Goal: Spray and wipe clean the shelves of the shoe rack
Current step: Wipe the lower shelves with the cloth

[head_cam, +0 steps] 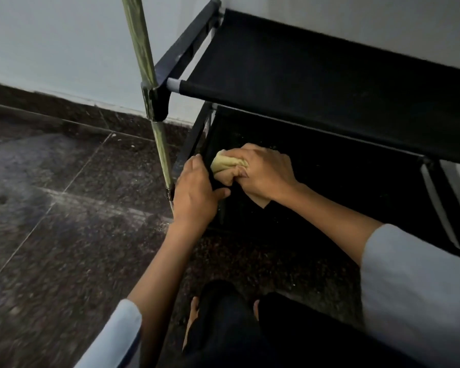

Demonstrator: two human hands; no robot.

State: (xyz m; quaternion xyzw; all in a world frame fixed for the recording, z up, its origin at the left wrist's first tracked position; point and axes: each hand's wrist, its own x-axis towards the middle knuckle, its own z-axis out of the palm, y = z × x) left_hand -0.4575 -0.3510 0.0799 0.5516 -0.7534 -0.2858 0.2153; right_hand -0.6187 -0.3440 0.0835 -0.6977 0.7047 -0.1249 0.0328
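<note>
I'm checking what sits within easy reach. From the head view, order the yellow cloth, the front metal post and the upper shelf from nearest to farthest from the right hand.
From the right hand:
1. Yellow cloth, bunched in its grip on the lower shelf.
2. Front metal post, left, beyond the left hand.
3. Upper shelf, above and behind.

Upper fabric shelf [329, 83] overhangs lower shelf [343, 187], leaving low slot between. Left hand [197, 192] and right hand [263, 173] with yellow cloth [227, 163] crowd slot's left end beside metal upright post [160, 144]. Slot free to right. Dark tiled floor [64, 208] open on left.
</note>
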